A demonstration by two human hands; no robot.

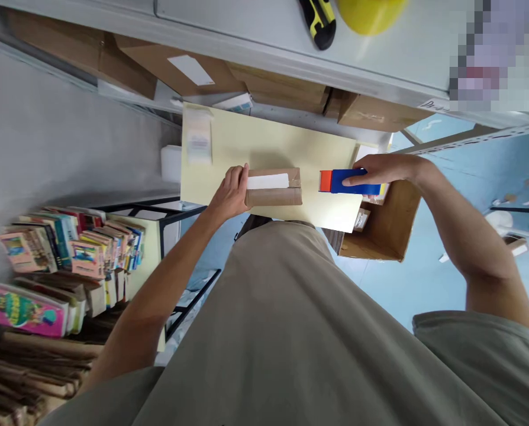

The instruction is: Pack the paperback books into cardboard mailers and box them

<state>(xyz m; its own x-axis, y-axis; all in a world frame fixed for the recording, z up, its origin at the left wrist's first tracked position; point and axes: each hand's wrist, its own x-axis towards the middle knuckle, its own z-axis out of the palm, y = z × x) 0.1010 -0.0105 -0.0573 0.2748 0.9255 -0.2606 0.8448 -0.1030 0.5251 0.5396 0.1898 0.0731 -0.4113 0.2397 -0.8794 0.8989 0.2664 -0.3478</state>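
Head view: left hand (232,190) grips the left end of a small cardboard box (274,197), lying flat on a pale yellow counter (268,139). Box looks closed, white strip (267,181) along its top, contents hidden. Right hand (377,170) is wrapped round a blue tool (348,189) with an orange end; that end points at the small box, just right of it, not touching. White packet (199,142) lies at the counter's far left. Open carton (404,216) sits beside the counter's right edge, below the right hand; a small taped packet (362,220) shows inside, the rest partly hidden. Behind the counter, bigger cardboard boxes (282,86) stand in a row under a grey shelf (229,23), insides not visible. Cutter (320,23) and yellow round item (371,12) on the shelf top. Left: books (109,242) packed in rows.
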